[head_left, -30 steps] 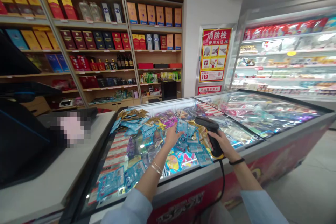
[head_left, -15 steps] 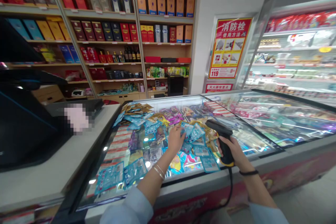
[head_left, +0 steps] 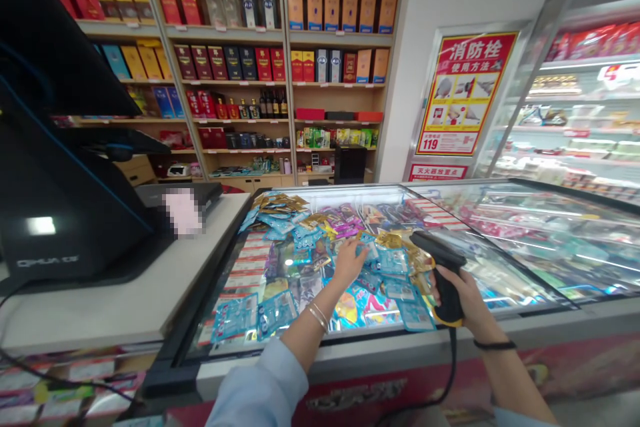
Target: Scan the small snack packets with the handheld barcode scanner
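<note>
My right hand (head_left: 460,293) is wrapped round the handle of a black barcode scanner (head_left: 440,257), whose head points left over the packets. A cable hangs down from its yellow-trimmed base. My left hand (head_left: 349,261) is at the pile, thumb and fingers closing on the edge of a blue snack packet (head_left: 371,251). More blue packets (head_left: 393,261) and gold packets (head_left: 393,240) lie loosely to its right, on the glass top of a chest freezer (head_left: 250,267). Two blue packets (head_left: 277,313) rest flat near the front left. A heap of blue and gold packets (head_left: 277,210) stands at the back left.
On the left, a counter (head_left: 200,260) carries a black checkout terminal (head_left: 65,200). Behind the freezer stand shelves (head_left: 240,83) of boxes and bottles. A red and yellow poster (head_left: 465,93) hangs on the wall, beside a lit display fridge (head_left: 590,113).
The view has swung left, so everything sits further right in the picture. My left hand's fingers have drawn in on a blue packet. The scanner remains in my right hand.
</note>
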Tool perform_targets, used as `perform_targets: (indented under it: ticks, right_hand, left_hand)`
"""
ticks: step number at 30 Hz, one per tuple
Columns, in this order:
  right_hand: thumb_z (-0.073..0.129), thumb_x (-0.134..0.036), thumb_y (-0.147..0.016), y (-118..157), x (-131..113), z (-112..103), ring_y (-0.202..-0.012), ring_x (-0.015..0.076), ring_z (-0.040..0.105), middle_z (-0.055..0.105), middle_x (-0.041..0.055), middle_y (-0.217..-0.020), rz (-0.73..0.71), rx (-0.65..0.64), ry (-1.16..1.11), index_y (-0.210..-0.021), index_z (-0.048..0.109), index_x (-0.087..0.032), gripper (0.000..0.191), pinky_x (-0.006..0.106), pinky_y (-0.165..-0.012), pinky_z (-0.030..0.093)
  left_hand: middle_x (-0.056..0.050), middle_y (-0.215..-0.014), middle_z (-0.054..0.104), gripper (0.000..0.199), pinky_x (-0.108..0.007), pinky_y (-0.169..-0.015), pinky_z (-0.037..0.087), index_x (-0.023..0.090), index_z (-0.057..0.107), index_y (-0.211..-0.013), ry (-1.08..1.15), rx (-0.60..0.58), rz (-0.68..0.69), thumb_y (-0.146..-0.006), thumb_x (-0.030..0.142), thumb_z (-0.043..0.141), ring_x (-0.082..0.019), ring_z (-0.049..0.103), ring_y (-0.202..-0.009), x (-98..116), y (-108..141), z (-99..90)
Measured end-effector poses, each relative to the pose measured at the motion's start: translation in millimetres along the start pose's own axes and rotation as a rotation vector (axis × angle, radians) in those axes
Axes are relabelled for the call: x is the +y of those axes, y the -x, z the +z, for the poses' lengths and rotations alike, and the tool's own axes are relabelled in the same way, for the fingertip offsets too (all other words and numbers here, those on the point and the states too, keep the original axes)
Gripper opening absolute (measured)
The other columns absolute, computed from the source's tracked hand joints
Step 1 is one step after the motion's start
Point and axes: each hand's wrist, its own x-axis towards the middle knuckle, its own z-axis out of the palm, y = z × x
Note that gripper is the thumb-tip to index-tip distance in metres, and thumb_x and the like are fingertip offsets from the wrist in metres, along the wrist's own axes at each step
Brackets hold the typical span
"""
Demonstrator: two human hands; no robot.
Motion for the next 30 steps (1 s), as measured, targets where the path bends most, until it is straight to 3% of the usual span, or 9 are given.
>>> perform_targets:
  ticks: [3,5,9,13,16,20,25,30]
  right_hand:
    - [0.080,-0.051,-0.069,0.0,-7.4,8.7,-0.041,0.0125,0.052,0.059,0.0004,-0.061,-0.005,-0.019,0.001,-0.078,0.062,-0.018,0.040,0.025,-0.034,0.044]
    - [0.080,-0.051,-0.069,-0.6,-13.4,16.2,-0.040,0.0126,0.052,0.059,0.0004,-0.060,-0.008,-0.040,0.000,-0.079,0.062,-0.018,0.039,0.025,-0.035,0.044]
    - [0.080,-0.050,-0.068,-3.5,-24.6,37.5,-0.040,0.0127,0.051,0.059,0.0003,-0.059,-0.028,-0.074,-0.007,-0.077,0.060,-0.019,0.037,0.025,-0.034,0.043]
    - [0.076,-0.048,-0.071,-9.0,-30.8,69.7,-0.040,0.0127,0.051,0.059,-0.0008,-0.060,-0.061,-0.141,-0.017,-0.085,0.062,-0.020,0.034,0.025,-0.034,0.043]
    - [0.073,-0.050,-0.073,-14.6,-30.2,98.2,-0.039,0.0122,0.050,0.057,-0.0011,-0.057,-0.073,-0.209,-0.016,-0.079,0.060,-0.020,0.033,0.024,-0.034,0.042]
    - [0.072,-0.050,-0.075,-24.0,-21.7,138.3,-0.039,0.0114,0.050,0.057,-0.0014,-0.055,-0.054,-0.304,-0.022,-0.076,0.058,-0.020,0.033,0.023,-0.035,0.042]
    - [0.075,-0.051,-0.070,-39.3,-1.2,183.1,-0.039,0.0108,0.050,0.059,-0.0015,-0.057,0.004,-0.420,-0.061,-0.074,0.056,-0.020,0.036,0.022,-0.033,0.042]
    - [0.076,-0.050,-0.069,-51.6,20.1,203.4,-0.037,0.0099,0.049,0.059,-0.0032,-0.058,0.094,-0.474,-0.120,-0.089,0.061,-0.019,0.040,0.020,-0.031,0.040]
  left_hand:
    - [-0.009,-0.110,0.070,0.020,-0.036,-0.102,0.045,0.019,0.072,-0.101,0.055,0.043,0.000,-0.090,0.028,0.057,-0.022,0.062,-0.111,2.3,-10.7,-18.8]
    - [-0.008,-0.106,0.071,0.018,-0.037,-0.102,0.046,0.019,0.072,-0.095,0.082,0.100,0.011,-0.089,0.026,0.057,-0.022,0.062,-0.109,3.3,-20.2,-43.4]
    - [-0.009,-0.105,0.072,0.017,-0.035,-0.099,0.047,0.017,0.073,-0.091,0.149,0.266,0.014,-0.087,0.027,0.059,-0.022,0.063,-0.107,-3.4,-36.1,-117.3]
    - [-0.009,-0.105,0.073,0.021,-0.034,-0.093,0.050,0.016,0.072,-0.093,0.176,0.381,-0.010,-0.083,0.031,0.062,-0.021,0.066,-0.100,-22.1,-34.1,-194.0]
    - [-0.009,-0.101,0.074,0.023,-0.034,-0.091,0.051,0.016,0.071,-0.091,0.146,0.443,-0.065,-0.081,0.035,0.063,-0.022,0.067,-0.096,-41.0,-19.6,-230.9]
    - [-0.007,-0.094,0.074,0.020,-0.036,-0.090,0.051,0.017,0.070,-0.086,0.079,0.471,-0.183,-0.080,0.034,0.061,-0.023,0.069,-0.091,-77.4,3.3,-244.4]
    - [-0.008,-0.094,0.075,0.014,-0.036,-0.092,0.050,0.018,0.069,-0.082,0.049,0.444,-0.322,-0.079,0.028,0.059,-0.024,0.069,-0.094,-127.6,14.4,-229.1]
    - [-0.009,-0.099,0.076,0.019,-0.035,-0.094,0.051,0.018,0.069,-0.096,0.035,0.403,-0.358,-0.082,0.023,0.057,-0.021,0.070,-0.096,-146.9,3.0,-213.2]
